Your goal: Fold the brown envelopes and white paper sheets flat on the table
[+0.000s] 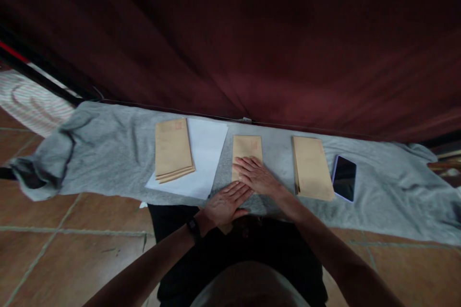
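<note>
A single brown paper envelope lies on the grey cloth in front of me, its lower part hidden by my hands. My right hand rests flat across the envelope's middle, fingers stretched to the left. Just below it, my left hand lies palm down with fingers extended at the envelope's lower edge, its fingertips close to my right hand. A dark band circles my left wrist. To the left, a fanned pile of brown envelopes sits on white paper. Another stack of envelopes lies to the right.
A phone with a purple edge lies beside the right stack. The grey cloth covers a long narrow surface, with a dark red curtain behind it. Striped fabric shows at far left; tiled floor lies below.
</note>
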The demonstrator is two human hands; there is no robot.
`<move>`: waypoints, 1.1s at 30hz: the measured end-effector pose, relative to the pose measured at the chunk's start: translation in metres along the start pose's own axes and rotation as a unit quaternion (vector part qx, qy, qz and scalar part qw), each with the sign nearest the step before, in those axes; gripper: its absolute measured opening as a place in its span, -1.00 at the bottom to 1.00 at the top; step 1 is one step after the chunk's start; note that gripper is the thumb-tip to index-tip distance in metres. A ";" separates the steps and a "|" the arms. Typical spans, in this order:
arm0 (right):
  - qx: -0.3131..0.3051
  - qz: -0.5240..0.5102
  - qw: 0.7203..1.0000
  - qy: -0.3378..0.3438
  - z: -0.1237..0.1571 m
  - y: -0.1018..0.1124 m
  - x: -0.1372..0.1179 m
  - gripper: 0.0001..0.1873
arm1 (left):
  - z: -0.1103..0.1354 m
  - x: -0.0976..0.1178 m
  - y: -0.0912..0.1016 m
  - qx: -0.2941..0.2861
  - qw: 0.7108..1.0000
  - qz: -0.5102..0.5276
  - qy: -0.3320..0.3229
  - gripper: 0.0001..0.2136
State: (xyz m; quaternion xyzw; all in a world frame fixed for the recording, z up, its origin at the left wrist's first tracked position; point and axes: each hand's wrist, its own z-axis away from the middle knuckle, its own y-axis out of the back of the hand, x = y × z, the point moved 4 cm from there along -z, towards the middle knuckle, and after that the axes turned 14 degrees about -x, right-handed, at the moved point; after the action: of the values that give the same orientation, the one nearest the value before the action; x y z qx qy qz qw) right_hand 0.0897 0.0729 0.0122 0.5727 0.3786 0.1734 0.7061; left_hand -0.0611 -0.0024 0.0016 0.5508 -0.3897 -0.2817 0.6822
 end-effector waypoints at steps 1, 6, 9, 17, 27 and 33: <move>-0.001 0.003 1.000 -0.003 -0.010 0.000 0.007 -0.50 | 0.000 0.000 0.002 -0.003 1.000 0.006 -0.002 -0.42; -0.011 0.035 0.998 -0.045 -0.050 -0.001 0.041 -0.45 | 0.000 0.002 0.009 -0.011 1.000 0.022 -0.003 -0.44; -0.014 0.047 0.996 -0.075 -0.065 0.000 0.054 -0.41 | -0.001 0.002 0.009 -0.013 1.000 0.025 -0.001 -0.43; -0.029 0.045 0.992 -0.115 -0.065 0.001 0.053 -0.40 | -0.001 0.002 0.009 -0.007 1.000 0.025 -0.001 -0.45; -0.035 0.036 0.995 -0.085 -0.021 -0.011 0.028 -0.43 | 0.001 0.001 0.001 0.008 1.000 0.012 -0.006 -0.45; -0.058 0.034 0.994 -0.091 0.007 -0.017 0.007 -0.42 | 0.002 0.001 -0.005 0.041 0.999 -0.014 -0.006 -0.43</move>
State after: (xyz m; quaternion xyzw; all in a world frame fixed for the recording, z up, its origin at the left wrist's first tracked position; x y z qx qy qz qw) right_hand 0.0966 0.0683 -0.0054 0.5564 0.2824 0.1658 0.7637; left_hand -0.0618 -0.0050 -0.0028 0.5818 -0.3973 -0.2787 0.6526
